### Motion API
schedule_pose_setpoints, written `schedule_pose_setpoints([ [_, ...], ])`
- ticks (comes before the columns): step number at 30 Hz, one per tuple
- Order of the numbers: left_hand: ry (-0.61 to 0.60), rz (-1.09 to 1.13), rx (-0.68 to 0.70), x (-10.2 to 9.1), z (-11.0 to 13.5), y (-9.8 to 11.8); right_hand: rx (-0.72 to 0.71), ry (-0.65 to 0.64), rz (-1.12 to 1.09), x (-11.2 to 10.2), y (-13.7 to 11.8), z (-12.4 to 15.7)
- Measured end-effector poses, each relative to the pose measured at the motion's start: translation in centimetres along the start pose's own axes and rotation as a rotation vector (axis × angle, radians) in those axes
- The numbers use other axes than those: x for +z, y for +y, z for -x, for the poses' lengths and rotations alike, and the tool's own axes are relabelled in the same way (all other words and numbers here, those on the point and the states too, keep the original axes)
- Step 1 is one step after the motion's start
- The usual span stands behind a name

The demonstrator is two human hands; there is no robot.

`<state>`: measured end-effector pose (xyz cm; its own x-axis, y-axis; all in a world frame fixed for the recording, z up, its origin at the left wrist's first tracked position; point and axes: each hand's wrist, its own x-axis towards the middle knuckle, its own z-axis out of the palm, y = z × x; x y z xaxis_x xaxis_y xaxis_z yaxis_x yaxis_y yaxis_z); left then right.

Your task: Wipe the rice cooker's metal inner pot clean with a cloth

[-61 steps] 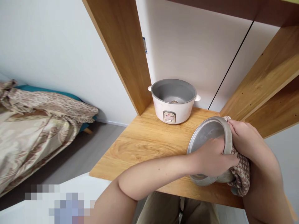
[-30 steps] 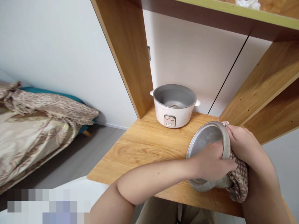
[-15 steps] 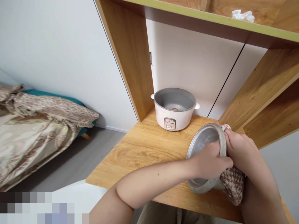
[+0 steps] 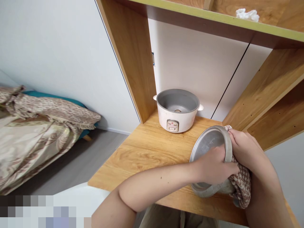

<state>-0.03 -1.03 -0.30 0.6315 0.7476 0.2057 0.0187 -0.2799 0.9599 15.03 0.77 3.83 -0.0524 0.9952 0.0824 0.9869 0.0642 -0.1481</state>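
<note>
A metal inner pot (image 4: 209,142) is tilted on its side over the wooden desk (image 4: 147,148), its mouth facing up and left. My left hand (image 4: 215,167) is closed over the pot's rim, fingers inside. My right hand (image 4: 247,150) presses a brown-and-white houndstooth cloth (image 4: 241,185) against the pot's outer wall and is closed on it. Behind them stands a white rice cooker body (image 4: 177,110), open and without its pot.
Wooden shelf uprights (image 4: 133,57) flank the desk recess, with a shelf above carrying a crumpled white tissue (image 4: 247,14). A bed with a patterned brown cover (image 4: 40,123) lies to the left over grey floor.
The view has risen, bringing the upper shelf and tissue into sight. My right hand and the cloth have shifted slightly along the pot's outside; both hands keep hold of the pot.
</note>
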Motion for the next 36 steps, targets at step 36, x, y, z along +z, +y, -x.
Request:
schedule_pose_setpoints([
  [36,0.019,0.176,-0.008,-0.13,-0.34,-0.54,-0.084,-0.016,0.037,-0.36,-0.14,0.97],
])
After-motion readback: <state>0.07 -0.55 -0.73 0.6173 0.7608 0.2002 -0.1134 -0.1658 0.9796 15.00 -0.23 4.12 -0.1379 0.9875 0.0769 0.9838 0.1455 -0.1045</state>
